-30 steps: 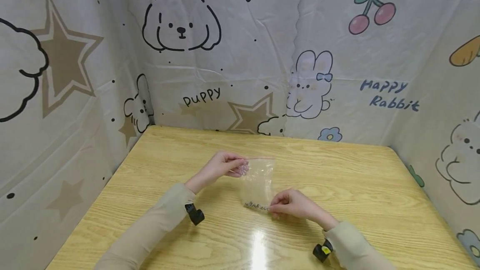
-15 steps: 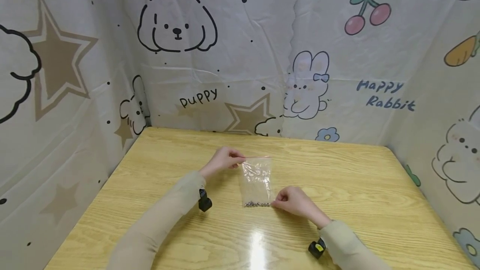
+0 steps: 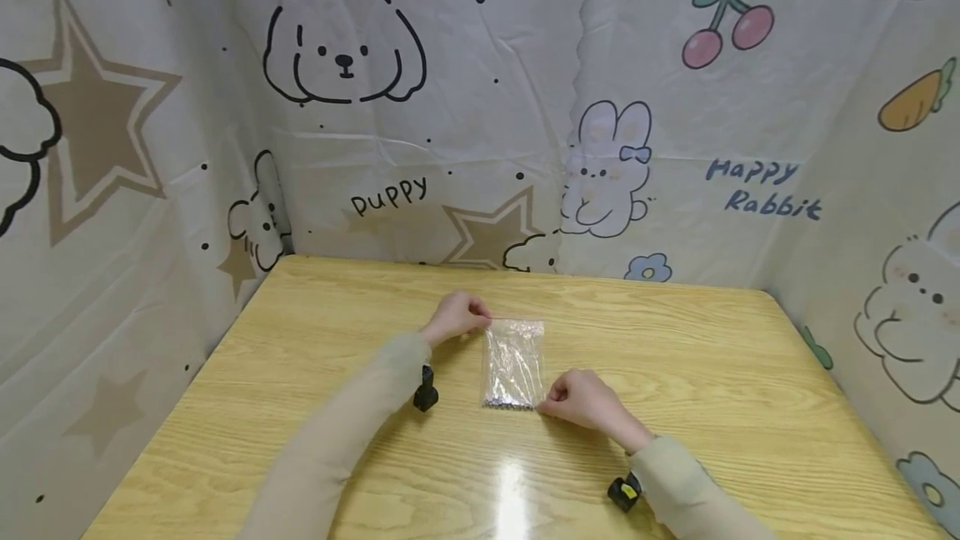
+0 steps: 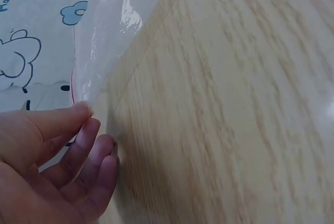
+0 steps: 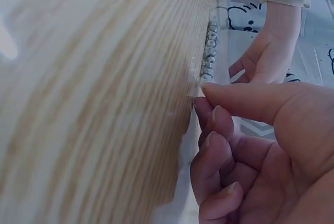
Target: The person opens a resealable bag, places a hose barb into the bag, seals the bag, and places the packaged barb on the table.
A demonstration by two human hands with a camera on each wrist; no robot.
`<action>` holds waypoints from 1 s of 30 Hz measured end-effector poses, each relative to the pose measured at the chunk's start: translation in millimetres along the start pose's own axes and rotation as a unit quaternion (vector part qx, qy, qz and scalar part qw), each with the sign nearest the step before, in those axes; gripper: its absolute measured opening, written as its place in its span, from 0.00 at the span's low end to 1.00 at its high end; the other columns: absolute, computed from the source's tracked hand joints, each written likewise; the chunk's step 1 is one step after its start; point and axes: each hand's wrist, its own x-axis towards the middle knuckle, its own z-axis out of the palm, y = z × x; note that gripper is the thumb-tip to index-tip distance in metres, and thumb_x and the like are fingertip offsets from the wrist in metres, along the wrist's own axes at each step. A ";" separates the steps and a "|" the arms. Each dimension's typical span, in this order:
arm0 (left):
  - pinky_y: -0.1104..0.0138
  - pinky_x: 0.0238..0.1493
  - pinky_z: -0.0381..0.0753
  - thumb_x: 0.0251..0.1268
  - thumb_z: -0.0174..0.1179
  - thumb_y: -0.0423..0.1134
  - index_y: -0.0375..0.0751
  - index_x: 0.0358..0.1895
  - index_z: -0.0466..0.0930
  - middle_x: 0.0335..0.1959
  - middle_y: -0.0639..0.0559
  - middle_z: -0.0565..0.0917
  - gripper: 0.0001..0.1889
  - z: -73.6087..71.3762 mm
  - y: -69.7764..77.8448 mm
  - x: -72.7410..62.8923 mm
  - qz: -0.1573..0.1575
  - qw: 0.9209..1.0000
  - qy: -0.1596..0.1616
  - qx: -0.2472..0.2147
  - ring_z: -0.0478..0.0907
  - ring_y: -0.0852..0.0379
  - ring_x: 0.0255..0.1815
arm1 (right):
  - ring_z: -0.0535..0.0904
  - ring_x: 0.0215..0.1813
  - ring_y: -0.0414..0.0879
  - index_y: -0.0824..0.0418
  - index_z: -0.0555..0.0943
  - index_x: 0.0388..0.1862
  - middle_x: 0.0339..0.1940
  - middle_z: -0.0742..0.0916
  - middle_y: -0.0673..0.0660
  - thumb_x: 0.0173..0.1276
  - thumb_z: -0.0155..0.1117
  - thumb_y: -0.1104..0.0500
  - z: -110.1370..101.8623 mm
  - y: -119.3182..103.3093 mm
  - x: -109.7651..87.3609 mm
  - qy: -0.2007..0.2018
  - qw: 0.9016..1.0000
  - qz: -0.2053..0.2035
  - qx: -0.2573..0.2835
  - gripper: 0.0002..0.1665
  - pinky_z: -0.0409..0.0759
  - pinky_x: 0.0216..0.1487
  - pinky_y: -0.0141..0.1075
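Observation:
A clear zip bag with a red line along its top edge is stretched between my two hands, just over the table. My left hand pinches its upper left corner between thumb and forefinger. Its lower right corner is pinched by my right hand. Small silvery metal pieces lie in a row along the bag's bottom edge; their exact kind is too small to tell. In the left wrist view the clear film runs upward from my fingertips.
The wooden table spreads on all sides of the bag. A printed cloth with cartoon animals hangs behind it and at both sides. Black cameras sit on both wrists, the left one close to the bag's left side.
My left hand has moved slightly right and forward relative to the table. The bag has straightened and now lies flatter, its metal pieces lined up along the bottom. Both hands keep their pinch.

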 end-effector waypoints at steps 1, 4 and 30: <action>0.76 0.23 0.71 0.63 0.66 0.35 0.37 0.36 0.87 0.30 0.45 0.87 0.05 1.4 0.7 0.4 -0.001 1.000 0.001 0.010 0.77 0.57 0.24 | 0.66 0.20 0.36 0.55 0.80 0.16 0.15 0.77 0.44 0.60 0.73 0.52 0.1 -0.3 -0.4 0.001 1.000 0.003 -0.001 0.17 0.61 0.21 0.25; 0.76 0.22 0.72 0.63 0.66 0.34 0.37 0.36 0.87 0.31 0.47 0.87 0.04 4.9 3.5 1.1 -0.007 0.999 0.002 0.037 0.74 0.62 0.21 | 0.67 0.20 0.37 0.54 0.80 0.17 0.15 0.78 0.45 0.60 0.73 0.51 0.1 -0.6 -1.2 0.002 1.000 0.009 -0.004 0.16 0.62 0.21 0.26; 0.67 0.34 0.77 0.61 0.67 0.40 0.38 0.41 0.83 0.40 0.45 0.86 0.10 -5.1 0.2 2.6 -0.088 0.994 0.026 0.067 0.78 0.56 0.31 | 0.66 0.20 0.38 0.56 0.80 0.20 0.16 0.78 0.46 0.62 0.71 0.48 -13.5 0.3 11.0 0.004 0.999 0.034 0.006 0.17 0.62 0.21 0.27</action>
